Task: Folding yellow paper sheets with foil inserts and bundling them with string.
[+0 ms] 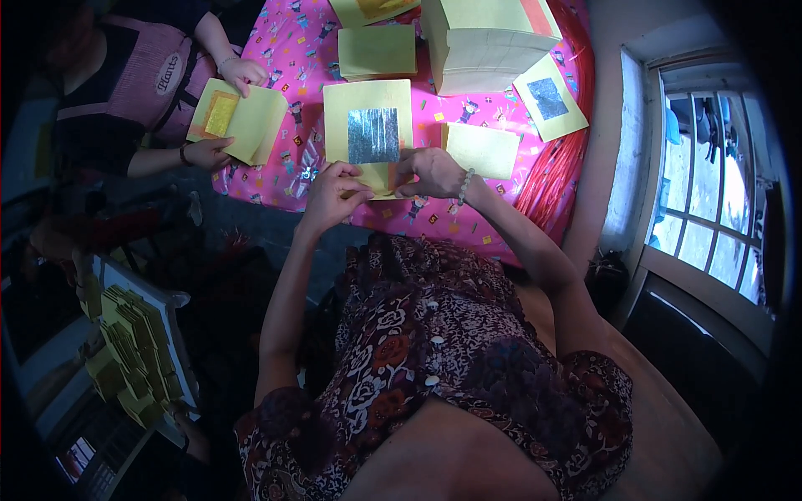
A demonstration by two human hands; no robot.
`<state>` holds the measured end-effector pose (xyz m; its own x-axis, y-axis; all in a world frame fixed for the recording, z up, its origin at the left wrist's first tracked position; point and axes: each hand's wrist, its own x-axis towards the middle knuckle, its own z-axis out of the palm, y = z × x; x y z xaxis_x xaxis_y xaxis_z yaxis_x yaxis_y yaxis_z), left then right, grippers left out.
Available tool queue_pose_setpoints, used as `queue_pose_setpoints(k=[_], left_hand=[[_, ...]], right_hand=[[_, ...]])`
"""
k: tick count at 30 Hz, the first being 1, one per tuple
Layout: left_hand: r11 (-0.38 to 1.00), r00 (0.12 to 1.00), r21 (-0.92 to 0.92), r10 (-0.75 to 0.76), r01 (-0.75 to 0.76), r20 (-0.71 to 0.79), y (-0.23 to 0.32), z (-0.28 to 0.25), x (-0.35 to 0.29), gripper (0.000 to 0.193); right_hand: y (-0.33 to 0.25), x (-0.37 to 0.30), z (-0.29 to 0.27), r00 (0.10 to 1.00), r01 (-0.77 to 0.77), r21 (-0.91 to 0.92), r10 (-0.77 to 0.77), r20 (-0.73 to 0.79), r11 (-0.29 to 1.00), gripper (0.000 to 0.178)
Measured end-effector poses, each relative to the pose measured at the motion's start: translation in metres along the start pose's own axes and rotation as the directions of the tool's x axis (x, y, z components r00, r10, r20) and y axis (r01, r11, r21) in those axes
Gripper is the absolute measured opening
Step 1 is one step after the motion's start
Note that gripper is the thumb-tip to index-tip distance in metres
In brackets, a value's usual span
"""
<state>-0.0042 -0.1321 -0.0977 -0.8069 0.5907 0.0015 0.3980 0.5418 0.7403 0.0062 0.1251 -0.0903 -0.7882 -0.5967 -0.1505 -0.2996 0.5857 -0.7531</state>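
Observation:
A yellow paper sheet point(338, 117) with a silver foil square and an orange border lies in front of me on the table. Its near edge is turned up into a flap. My left hand point(337, 196) pinches the left part of this flap, fingers closed. At the flap's right end, my right hand point(433, 173), with a beaded bracelet at the wrist, has its fingers closed on the paper too. The fingers cover part of the fold. Just right of my right hand lies a folded yellow paper point(483, 150).
The table has a pink patterned cover point(288, 63). A tall stack of yellow paper point(480, 58) stands at the back, near another foil sheet point(547, 98) and red strands point(543, 188). At left, a co-worker's hands hold a yellow sheet point(259, 125). Folded papers point(138, 346) fill a lower-left table.

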Motion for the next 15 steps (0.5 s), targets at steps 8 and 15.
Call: queue_pose_setpoints(k=[8, 15], left_hand=[[1.0, 1.0, -0.001, -0.007, 0.007, 0.013, 0.0006, 0.0004, 0.0, 0.016], [0.999, 1.0, -0.035, -0.002, 0.002, 0.001, -0.0012, 0.0014, 0.001, 0.016]], right_hand=[[-0.0015, -0.0005, -0.0008, 0.999, -0.026, 0.017, 0.026, 0.02, 1.0, 0.021], [0.0017, 0.0007, 0.0001, 1.0, -0.018, 0.026, 0.018, 0.024, 1.0, 0.023]])
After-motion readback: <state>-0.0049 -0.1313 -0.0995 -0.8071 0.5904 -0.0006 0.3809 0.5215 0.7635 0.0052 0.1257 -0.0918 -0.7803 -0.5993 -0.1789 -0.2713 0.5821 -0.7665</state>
